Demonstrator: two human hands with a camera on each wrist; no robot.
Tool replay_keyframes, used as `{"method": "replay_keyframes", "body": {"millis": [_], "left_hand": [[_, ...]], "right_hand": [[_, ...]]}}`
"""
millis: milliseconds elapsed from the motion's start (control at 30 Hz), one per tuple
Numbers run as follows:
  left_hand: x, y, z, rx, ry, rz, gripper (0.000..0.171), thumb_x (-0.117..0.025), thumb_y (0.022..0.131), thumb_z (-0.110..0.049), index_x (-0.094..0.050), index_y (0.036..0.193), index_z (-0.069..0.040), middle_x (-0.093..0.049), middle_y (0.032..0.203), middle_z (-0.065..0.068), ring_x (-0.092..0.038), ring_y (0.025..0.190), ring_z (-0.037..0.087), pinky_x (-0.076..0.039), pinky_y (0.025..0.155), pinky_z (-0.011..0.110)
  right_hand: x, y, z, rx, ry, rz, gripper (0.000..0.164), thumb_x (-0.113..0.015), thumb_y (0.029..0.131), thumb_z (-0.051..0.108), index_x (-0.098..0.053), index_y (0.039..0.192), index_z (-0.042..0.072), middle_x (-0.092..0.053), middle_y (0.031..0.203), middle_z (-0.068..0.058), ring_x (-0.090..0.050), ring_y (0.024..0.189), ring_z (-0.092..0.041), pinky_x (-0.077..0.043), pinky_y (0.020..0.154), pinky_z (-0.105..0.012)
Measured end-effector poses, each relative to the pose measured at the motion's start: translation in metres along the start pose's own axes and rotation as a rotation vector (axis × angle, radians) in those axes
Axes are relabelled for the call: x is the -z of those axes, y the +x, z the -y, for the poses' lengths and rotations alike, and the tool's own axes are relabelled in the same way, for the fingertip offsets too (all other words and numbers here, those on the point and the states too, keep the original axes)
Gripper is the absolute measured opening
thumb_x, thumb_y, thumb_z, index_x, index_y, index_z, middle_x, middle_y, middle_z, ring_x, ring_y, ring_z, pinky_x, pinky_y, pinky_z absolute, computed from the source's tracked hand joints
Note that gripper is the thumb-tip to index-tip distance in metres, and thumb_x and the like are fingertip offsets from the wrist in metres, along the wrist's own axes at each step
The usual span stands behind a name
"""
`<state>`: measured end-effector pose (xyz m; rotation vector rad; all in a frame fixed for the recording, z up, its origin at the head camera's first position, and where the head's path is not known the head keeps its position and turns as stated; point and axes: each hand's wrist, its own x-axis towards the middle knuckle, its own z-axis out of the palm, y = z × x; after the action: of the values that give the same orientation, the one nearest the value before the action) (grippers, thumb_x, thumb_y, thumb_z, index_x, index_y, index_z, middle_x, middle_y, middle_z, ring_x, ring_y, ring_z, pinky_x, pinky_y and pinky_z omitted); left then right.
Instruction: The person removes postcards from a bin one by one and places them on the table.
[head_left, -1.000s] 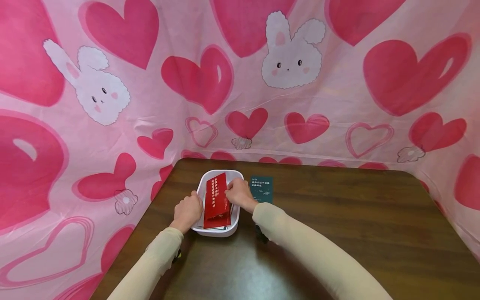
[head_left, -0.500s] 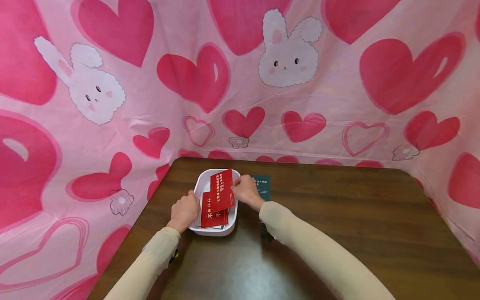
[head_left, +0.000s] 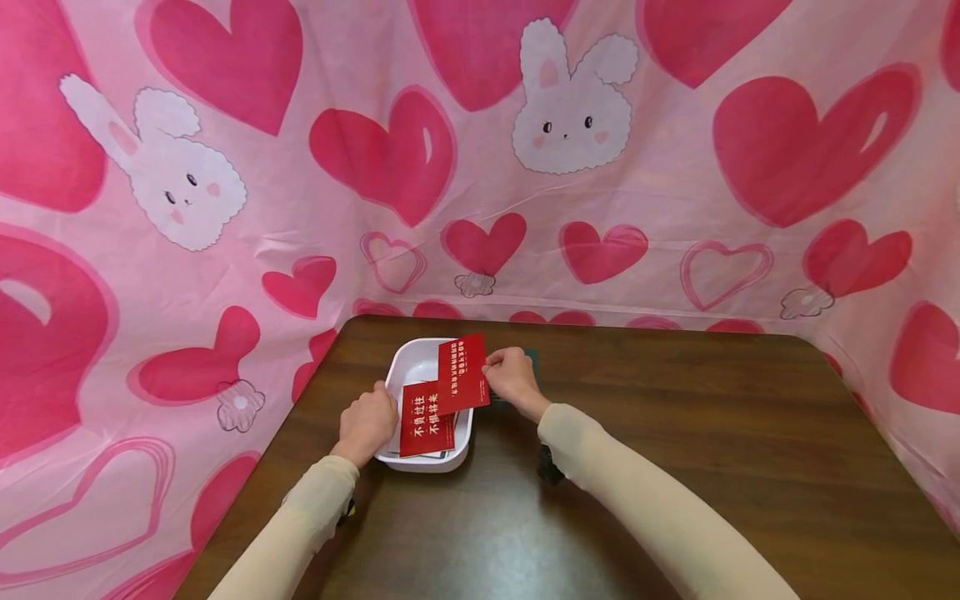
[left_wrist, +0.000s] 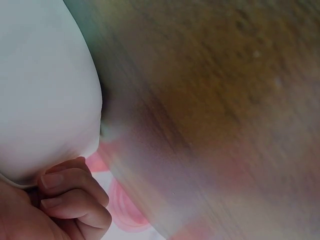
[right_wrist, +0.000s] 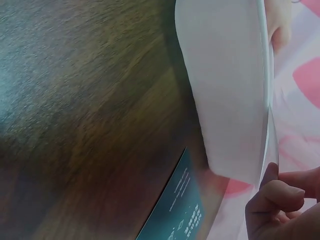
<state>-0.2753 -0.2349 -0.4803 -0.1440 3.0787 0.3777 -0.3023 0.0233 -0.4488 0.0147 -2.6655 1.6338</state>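
A white plastic basin point(head_left: 414, 354) stands on the table, and my left hand point(head_left: 367, 423) grips its left rim. In the left wrist view that hand's fingers point(left_wrist: 75, 200) curl at the basin's edge. My right hand point(head_left: 516, 379) pinches the right edge of a red card point(head_left: 467, 367) with pale printed characters, which hangs partly over the basin's right rim. Beneath it a second red card point(head_left: 420, 429) lies in the basin, on top of other paler cards. A dark green card point(right_wrist: 175, 205) lies on the table right of the basin, mostly hidden by my right hand in the head view.
The brown wooden table point(head_left: 675, 467) extends to the right and front. Pink fabric point(head_left: 660, 192) printed with hearts and rabbits hangs behind and at the sides, close to the table's far edge.
My right hand has drawn the upper red card rightward from over the basin, uncovering the printing on the red card below. My left hand keeps its grip on the rim.
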Motion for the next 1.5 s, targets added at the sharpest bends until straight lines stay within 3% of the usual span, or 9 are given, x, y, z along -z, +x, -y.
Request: {"method": "replay_keyframes", "body": {"millis": [167, 500, 1033, 1500], "left_hand": [[0.0, 0.0, 0.0, -0.003, -0.001, 0.0, 0.044, -0.064, 0.102, -0.025, -0.053, 0.125, 0.011, -0.067, 0.094, 0.024, -0.071, 0.085, 0.04, -0.062, 0.075, 0.058], [-0.003, 0.0, 0.0, -0.023, 0.021, -0.033, 0.038, -0.057, 0.103, -0.02, -0.054, 0.122, 0.013, -0.067, 0.095, 0.029, -0.071, 0.086, 0.046, -0.06, 0.075, 0.061], [-0.002, 0.002, 0.0, 0.007, 0.014, 0.015, 0.046, -0.062, 0.103, -0.024, -0.051, 0.129, 0.013, -0.066, 0.095, 0.025, -0.071, 0.083, 0.039, -0.062, 0.074, 0.057], [-0.003, 0.001, 0.0, -0.004, 0.009, 0.004, 0.048, -0.064, 0.102, -0.024, -0.051, 0.13, 0.013, -0.066, 0.095, 0.025, -0.071, 0.083, 0.038, -0.062, 0.073, 0.056]], "right_hand": [[0.007, 0.0, -0.004, -0.013, 0.008, -0.028, 0.02, -0.071, 0.099, 0.011, -0.078, 0.11, -0.003, -0.076, 0.101, -0.014, -0.071, 0.085, -0.025, -0.062, 0.08, -0.041], [0.02, 0.0, -0.016, -0.019, 0.024, -0.059, 0.019, -0.071, 0.098, 0.011, -0.078, 0.108, -0.004, -0.076, 0.097, -0.012, -0.07, 0.083, -0.024, -0.06, 0.079, -0.041], [0.05, 0.005, -0.043, -0.073, 0.015, -0.102, 0.02, -0.071, 0.099, 0.011, -0.077, 0.11, -0.004, -0.076, 0.099, -0.016, -0.071, 0.085, -0.026, -0.061, 0.079, -0.041], [0.076, 0.006, -0.068, -0.113, -0.021, -0.126, 0.023, -0.067, 0.101, 0.011, -0.075, 0.113, -0.007, -0.074, 0.108, -0.021, -0.067, 0.09, -0.032, -0.059, 0.081, -0.043]]}}
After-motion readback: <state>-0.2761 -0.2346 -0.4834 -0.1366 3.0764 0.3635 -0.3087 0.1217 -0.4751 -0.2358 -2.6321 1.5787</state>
